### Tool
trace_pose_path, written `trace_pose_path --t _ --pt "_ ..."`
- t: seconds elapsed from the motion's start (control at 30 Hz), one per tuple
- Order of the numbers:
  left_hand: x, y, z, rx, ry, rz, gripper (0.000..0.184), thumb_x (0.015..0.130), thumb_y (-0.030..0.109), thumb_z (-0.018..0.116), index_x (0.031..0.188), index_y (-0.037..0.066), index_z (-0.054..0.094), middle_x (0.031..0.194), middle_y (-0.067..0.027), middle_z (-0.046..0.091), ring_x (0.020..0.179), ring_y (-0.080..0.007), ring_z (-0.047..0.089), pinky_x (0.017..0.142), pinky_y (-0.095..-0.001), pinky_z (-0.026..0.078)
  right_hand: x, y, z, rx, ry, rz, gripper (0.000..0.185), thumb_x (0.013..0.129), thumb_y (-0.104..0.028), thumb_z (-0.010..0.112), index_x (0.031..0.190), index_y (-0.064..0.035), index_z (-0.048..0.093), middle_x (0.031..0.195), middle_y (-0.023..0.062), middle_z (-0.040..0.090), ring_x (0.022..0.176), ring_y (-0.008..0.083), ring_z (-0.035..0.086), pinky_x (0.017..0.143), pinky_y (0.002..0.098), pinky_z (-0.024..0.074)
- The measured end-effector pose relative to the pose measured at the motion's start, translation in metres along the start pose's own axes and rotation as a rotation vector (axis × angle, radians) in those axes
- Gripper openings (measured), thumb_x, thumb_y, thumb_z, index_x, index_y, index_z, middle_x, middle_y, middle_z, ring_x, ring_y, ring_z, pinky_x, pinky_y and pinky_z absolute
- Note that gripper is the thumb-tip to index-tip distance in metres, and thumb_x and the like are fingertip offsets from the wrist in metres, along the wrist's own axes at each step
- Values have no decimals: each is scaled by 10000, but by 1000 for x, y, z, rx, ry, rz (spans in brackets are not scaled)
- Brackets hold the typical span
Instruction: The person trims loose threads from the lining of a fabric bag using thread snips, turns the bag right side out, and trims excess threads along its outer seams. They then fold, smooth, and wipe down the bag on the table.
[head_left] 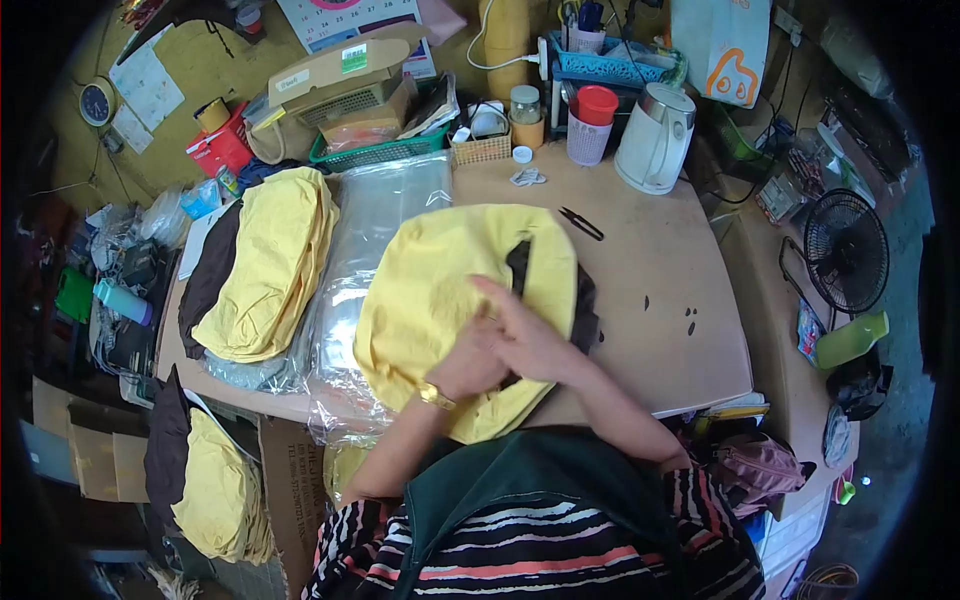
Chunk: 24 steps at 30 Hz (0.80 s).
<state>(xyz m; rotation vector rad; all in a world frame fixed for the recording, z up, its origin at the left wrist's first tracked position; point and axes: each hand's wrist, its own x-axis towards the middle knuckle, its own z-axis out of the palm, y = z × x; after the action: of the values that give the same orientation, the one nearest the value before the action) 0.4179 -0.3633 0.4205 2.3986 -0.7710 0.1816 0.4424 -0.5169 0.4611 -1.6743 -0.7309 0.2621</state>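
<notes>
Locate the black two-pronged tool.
In the head view, the black two-pronged tool lies on the tabletop, by the upper right of the central yellow fabric, below and left of the white kettle.

The left hand (468, 368), a gold-coloured watch (435, 397) at its wrist, meets the right hand (528, 345) over a rounded yellow fabric piece (425, 265) with dark brown parts. The tan counter (672, 255) also bears slim black snips (583, 225), clear plastic sheets (400, 190), stacked yellow cloth pieces (272, 258) and a white electric kettle (652, 142).
</notes>
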Motion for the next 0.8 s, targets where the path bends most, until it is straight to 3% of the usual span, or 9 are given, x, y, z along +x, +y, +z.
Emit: trace_pose_path --t 0.13,0.23,0.3,0.33,0.47,0.53,0.57,0.67,0.8 --pt "-35 -39 -59 -250 316 -581 338 957 204 468 1162 -39 582 1022 -150 669 920 -249 639 839 -385 493 -33 34 -42 -386 256 181 718 878 -239 695 1432 -11 299 1438 215 399 1337 343 399 1079 412 356" --pt "-40 -34 -72 -599 758 -583 343 992 219 451 1090 -82 582 921 -155 671 761 -235 645 706 -350 523 -48 34 -38 255 453 206 822 807 -169 773 1445 -21 276 1469 168 374 1360 294 384 1068 404 379" --pt "-24 -5 -63 -489 547 -429 289 831 42 536 1097 -37 615 1098 -210 609 1005 -322 596 883 -414 474 -44 3 -25 469 411 -35 898 753 -89 805 1455 -23 249 1493 144 342 1383 261 352 1072 389 382" --pt "-8 28 -64 47 446 -184 366 746 36 597 1106 -28 616 1223 -241 527 1144 -379 505 976 -454 411 -43 -3 -21 540 390 -115 926 735 -63 816 1459 -23 239 1501 136 331 1390 250 342 1073 384 383" --pt "-16 15 -18 -157 -96 164 399 689 12 576 1086 -28 586 1164 -219 518 1097 -375 502 985 -404 408 -62 69 -3 162 234 -71 723 756 -27 766 1386 -15 411 1397 137 483 1279 253 481 1060 372 405" --pt "-20 -14 -16 -579 30 -221 349 743 62 607 1080 -14 554 1039 -206 555 971 -348 555 874 -390 463 -72 77 -3 953 445 301 528 830 4 675 1324 -14 490 1287 136 577 1190 241 554 1039 372 430" --pt "-21 -13 -14 -587 176 -658 303 809 153 654 1023 -18 524 907 -182 577 825 -344 578 754 -396 486 -75 70 -8 1079 383 262 467 872 62 580 1323 -14 488 1256 134 598 1175 221 566 1025 370 446" --pt "-18 -26 -4 115 331 -500 293 811 186 703 951 -4 530 901 -175 576 787 -345 590 692 -412 493 -77 66 0 948 415 238 454 874 -38 645 1304 4 507 1267 133 591 1177 207 562 1022 381 447" --pt "-12 -37 -1 300 163 -547 384 775 287 738 918 -7 538 784 -188 603 756 -387 612 705 -448 501 -84 51 13 292 391 463 451 797 -130 742 1189 0 560 1272 147 590 1172 256 574 1041 428 427"
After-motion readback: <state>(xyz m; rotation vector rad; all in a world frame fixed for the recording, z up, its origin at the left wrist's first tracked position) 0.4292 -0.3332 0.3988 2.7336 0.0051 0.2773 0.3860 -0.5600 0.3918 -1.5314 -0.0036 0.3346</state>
